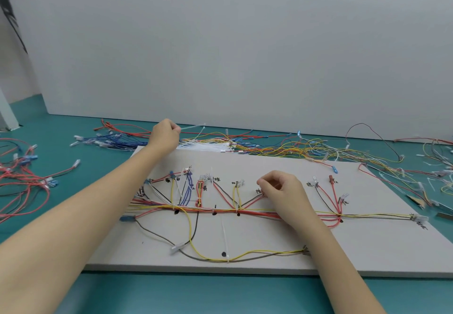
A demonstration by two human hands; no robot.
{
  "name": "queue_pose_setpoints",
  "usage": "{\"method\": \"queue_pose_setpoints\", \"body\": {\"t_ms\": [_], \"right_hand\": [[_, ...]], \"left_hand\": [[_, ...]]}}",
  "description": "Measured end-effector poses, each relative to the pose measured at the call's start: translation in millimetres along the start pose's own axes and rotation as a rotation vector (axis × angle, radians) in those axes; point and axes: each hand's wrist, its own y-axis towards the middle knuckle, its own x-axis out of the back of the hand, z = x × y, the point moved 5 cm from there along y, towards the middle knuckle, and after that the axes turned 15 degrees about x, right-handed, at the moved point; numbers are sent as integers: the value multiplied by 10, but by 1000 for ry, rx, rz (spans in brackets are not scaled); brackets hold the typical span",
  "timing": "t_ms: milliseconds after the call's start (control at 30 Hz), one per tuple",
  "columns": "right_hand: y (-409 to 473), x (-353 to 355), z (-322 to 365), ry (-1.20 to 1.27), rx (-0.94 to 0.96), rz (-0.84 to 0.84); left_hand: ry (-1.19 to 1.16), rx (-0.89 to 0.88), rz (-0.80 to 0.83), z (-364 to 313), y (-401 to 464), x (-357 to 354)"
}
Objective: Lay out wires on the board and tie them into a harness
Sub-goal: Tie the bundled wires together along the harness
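Note:
A white board [269, 252] lies on the teal table and carries a wire harness [220, 210] of red, yellow, brown and blue wires with branches to labelled spots. My left hand [164, 134] is beyond the board's far left corner and pinches a white cable tie [193, 126] lifted off the pile of ties [206, 146]. My right hand [282, 188] rests on the board's middle above the main trunk, fingers curled, pinching a branch wire end [260, 192]. Another cable tie [225, 237] lies across the lower yellow wire.
Loose wires cover the table: a red bunch [22, 181] at the left, blue ones [107, 141] behind the board, and yellow and red tangles [318, 149] at the back right. A white wall panel [220, 44] stands behind. Cut tie scraps [429, 181] lie at the right.

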Motion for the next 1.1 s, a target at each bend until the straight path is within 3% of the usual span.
{"method": "queue_pose_setpoints", "body": {"t_ms": [100, 200, 333, 433, 533, 700, 900, 1100], "right_hand": [[40, -29, 20, -190, 88, 8], [120, -62, 68, -358, 137, 43], [145, -19, -15, -653, -37, 188], [94, -72, -14, -709, 9, 323], [46, -124, 51, -729, 124, 332], [-46, -108, 26, -846, 177, 364], [45, -118, -7, -642, 182, 386], [51, -128, -41, -606, 178, 336]], "left_hand": [[-76, 42, 85, -57, -128, 9], [1, -57, 145, -256, -409, -8], [73, -266, 248, -540, -934, -136], [94, -307, 444, -597, -1276, -362], [153, -321, 567, -542, -1509, -587], [231, -450, 529, -490, -1653, -776], [214, -459, 432, -424, -1665, -847], [242, -464, 409, -461, -1683, -829]]}}
